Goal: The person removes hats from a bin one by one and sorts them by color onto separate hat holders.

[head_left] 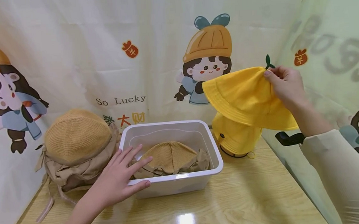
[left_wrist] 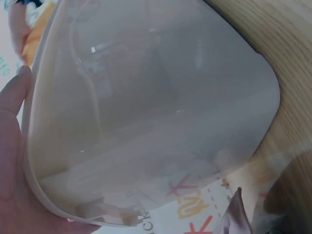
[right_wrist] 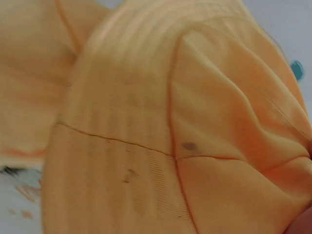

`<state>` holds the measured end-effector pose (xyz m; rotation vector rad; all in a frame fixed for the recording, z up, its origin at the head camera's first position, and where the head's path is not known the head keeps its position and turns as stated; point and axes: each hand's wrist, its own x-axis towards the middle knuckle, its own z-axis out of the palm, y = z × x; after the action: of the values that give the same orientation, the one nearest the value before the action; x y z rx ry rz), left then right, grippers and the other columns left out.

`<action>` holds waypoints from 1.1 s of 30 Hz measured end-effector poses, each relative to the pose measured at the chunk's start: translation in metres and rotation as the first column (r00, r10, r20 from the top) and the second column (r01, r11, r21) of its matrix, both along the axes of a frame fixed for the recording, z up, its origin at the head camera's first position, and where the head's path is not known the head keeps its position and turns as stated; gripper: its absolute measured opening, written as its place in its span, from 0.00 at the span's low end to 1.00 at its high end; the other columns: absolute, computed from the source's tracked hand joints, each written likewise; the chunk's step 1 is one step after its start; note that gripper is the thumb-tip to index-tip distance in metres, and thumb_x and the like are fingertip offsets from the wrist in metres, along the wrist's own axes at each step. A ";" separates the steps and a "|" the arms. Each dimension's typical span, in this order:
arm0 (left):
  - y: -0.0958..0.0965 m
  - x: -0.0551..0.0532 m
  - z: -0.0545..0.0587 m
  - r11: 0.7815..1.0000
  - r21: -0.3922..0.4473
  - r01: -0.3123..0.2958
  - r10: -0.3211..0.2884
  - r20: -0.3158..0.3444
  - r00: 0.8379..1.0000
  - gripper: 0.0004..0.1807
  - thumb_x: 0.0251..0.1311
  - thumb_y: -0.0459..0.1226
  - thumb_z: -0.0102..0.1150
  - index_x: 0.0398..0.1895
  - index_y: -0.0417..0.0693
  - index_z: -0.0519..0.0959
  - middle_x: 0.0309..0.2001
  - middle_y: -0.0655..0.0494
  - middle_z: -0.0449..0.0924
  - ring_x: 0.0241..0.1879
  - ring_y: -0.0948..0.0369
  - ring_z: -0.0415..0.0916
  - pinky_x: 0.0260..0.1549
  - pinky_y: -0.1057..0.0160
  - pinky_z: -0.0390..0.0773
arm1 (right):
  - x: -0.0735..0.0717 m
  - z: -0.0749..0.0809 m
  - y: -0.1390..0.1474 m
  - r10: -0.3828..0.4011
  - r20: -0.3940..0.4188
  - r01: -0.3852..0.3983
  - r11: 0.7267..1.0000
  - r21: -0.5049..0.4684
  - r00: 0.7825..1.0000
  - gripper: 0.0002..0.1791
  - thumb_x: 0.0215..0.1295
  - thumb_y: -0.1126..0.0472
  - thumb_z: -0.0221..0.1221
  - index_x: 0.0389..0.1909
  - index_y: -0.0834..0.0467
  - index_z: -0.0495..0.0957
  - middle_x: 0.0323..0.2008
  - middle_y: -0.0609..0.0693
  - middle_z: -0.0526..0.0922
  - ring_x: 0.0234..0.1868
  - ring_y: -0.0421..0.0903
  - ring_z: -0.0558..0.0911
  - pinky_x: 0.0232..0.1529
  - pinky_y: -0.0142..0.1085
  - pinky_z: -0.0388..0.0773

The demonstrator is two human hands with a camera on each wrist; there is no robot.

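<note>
Hat of yellow cloth (head_left: 242,94) hangs above the table's (head_left: 243,196) far right corner, its sprout-topped crown pinched in a person's right hand (head_left: 288,85), with a second yellow hat (head_left: 237,134) beneath. The left hand (head_left: 119,176), fingers spread, touches a white bin (head_left: 174,189) containing a tan hat (head_left: 164,157); another tan hat (head_left: 78,136) sits near the left edge.

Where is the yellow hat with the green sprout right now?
In the head view, the sprout hat hangs on the right, pinched by the right hand, over another yellow hat that stands right of the white bin.
</note>
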<state>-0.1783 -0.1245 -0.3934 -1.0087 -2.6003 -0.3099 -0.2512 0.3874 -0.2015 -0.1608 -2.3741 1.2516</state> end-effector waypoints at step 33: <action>0.002 0.001 -0.004 1.000 -0.011 0.011 -0.012 -0.073 0.997 0.33 0.60 0.66 0.56 0.68 0.71 0.73 0.74 0.50 0.61 0.72 0.46 0.59 0.69 0.36 0.52 | 0.011 -0.026 -0.004 0.092 -0.048 -0.102 0.956 -0.276 0.995 0.10 0.70 0.52 0.60 0.42 0.55 0.82 0.38 0.37 0.79 0.42 0.40 0.73 0.39 0.23 0.72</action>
<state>-0.1773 -0.1226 -0.3974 -1.0201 -2.5340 -0.2569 -0.2400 0.3835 -0.2279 -0.1082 -2.1894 1.6196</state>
